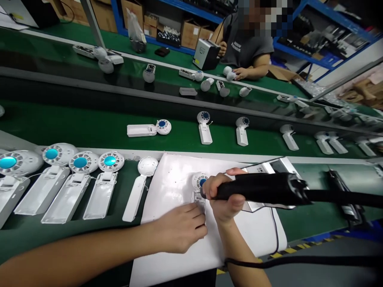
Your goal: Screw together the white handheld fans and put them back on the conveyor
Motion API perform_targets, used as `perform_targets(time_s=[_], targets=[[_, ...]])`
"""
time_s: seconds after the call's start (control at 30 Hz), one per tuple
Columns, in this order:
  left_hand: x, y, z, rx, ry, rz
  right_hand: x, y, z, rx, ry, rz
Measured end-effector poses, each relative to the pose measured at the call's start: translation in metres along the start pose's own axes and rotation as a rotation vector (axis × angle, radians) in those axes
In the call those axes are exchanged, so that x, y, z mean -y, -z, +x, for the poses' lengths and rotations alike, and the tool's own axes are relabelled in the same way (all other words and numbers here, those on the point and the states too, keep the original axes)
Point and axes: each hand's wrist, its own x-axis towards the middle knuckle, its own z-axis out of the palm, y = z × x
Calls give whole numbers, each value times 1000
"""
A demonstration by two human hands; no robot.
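My right hand is wrapped around a black electric screwdriver, held nearly level, its tip end pointing left. Under that tip lies a small white handheld fan housing with a blue centre, on a white sheet. My left hand grips the lower, handle part of the housing, its fingers curled over it and hiding most of it. The screwdriver and my right fingers cover part of the fan head.
Several white fan housings lie in a row at left on the green bench. More fan parts are spaced along the green belt beyond. A silver-and-white box sits behind the screwdriver; a black tool lies at right. Across the line sits a co-worker.
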Motion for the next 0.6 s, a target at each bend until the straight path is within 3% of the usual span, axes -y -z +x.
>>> perform_targets(time_s=[0.37,0.5,0.6], targets=[[-4,-6,-2,8,40,-51,-32,3,-28,56,-69,-139],[-5,-3,-1,-22,30,-21,-11,8,-20,4,36,-163],[-5,-2,0,-38,26,-29,22,37,2,-135,248,-189]])
